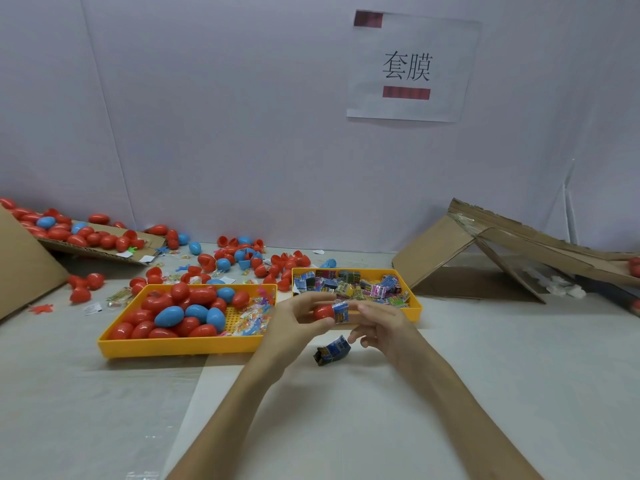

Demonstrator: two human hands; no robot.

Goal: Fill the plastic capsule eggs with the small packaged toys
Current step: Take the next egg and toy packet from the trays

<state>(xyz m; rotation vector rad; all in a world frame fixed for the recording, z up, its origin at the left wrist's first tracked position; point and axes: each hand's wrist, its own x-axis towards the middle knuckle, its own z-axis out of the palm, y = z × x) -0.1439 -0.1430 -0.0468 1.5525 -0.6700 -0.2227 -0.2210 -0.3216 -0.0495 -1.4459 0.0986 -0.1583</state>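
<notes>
My left hand point(298, 323) grips a red capsule egg point(322, 311) in front of the two trays. A blue printed wrapper point(340, 312) sits around the egg's right end, pinched by the fingers of my right hand point(379, 325). A second blue printed wrapper point(331, 350) lies on the table just below my hands. The left yellow tray point(173, 347) holds several red and blue eggs plus small clear-packaged toys point(254, 318). The right yellow tray point(415, 308) is full of printed wrappers.
Loose red and blue eggs point(242, 259) and egg halves litter the table behind the trays. More eggs lie on a tilted cardboard sheet point(104, 252) at the back left. Folded cardboard point(485, 251) stands at the right. A paper sign point(408, 67) hangs on the wall.
</notes>
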